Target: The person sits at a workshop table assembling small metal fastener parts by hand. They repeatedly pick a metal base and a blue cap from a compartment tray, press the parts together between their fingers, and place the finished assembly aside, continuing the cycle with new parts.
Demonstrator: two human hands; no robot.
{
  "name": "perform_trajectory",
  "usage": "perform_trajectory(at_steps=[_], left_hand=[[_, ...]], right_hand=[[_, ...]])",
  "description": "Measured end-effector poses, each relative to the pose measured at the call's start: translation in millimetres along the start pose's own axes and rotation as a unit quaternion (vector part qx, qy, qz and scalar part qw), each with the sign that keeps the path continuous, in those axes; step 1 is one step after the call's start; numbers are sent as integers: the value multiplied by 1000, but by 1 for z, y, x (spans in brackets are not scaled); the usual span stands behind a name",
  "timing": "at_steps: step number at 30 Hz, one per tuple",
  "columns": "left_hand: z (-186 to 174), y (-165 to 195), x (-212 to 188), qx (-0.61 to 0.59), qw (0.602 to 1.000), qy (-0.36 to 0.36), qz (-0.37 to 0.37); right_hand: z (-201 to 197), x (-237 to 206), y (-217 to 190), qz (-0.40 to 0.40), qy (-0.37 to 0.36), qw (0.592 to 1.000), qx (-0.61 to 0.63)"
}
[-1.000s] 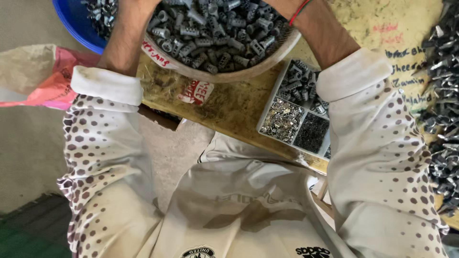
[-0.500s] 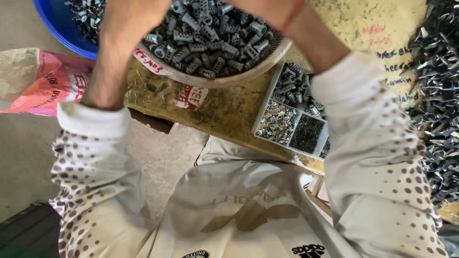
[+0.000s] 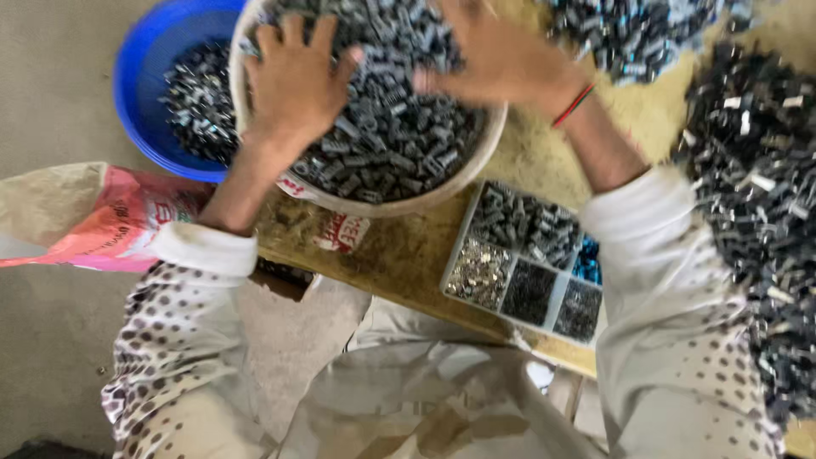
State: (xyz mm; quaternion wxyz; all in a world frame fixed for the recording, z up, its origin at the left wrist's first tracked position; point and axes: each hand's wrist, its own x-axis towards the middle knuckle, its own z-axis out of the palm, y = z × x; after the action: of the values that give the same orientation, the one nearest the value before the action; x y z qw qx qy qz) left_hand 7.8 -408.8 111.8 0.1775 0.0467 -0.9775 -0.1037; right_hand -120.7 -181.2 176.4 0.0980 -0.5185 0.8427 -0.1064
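Listing from the left as I watch through the head camera: a pink and tan sack (image 3: 110, 225) lies on the floor beside the person's left sleeve (image 3: 183, 340), which is white with brown dots.

Above it, a blue basin (image 3: 144, 93) holds a layer of small dark grey parts.

Next, a wide beige bowl (image 3: 399, 202) stands on the table (image 3: 408, 255), its rim overlapping the basin's edge, heaped with the same small dark metal parts (image 3: 391, 144).

I note the left hand (image 3: 293, 81) lying flat on the heap, fingers spread and released, palm down, grasping nothing.

The right hand (image 3: 497, 55) is also over the heap near the bowl's far side, fingers extended and loose; it is blurred, so I cannot tell whether any part is pinched beneath it. A red band (image 3: 574, 104) circles that wrist.

Below the bowl, a clear compartment box (image 3: 527, 272) sits on the table, with silvery, black, grey and blue pieces sorted by cell.

At far right, a large loose pile of dark parts (image 3: 756, 187) covers the table.
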Motion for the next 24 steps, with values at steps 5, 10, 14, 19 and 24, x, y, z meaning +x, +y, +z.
perform_trajectory(at_steps=[5,10,14,19,24], left_hand=[[10,18,23,-100,978,-129,-129],[22,42,24,-107,982,-110,-113],[28,52,20,-95,992,26,-74],[26,57,18,-138,973,160,-92],[14,63,18,-204,948,213,-118]], right_hand=[[65,22,-8,28,20,995,-95],[63,35,-20,-40,75,990,110],[60,36,-31,-111,137,981,78],[72,40,-39,-137,219,963,79],[69,38,-50,-109,260,942,184]])
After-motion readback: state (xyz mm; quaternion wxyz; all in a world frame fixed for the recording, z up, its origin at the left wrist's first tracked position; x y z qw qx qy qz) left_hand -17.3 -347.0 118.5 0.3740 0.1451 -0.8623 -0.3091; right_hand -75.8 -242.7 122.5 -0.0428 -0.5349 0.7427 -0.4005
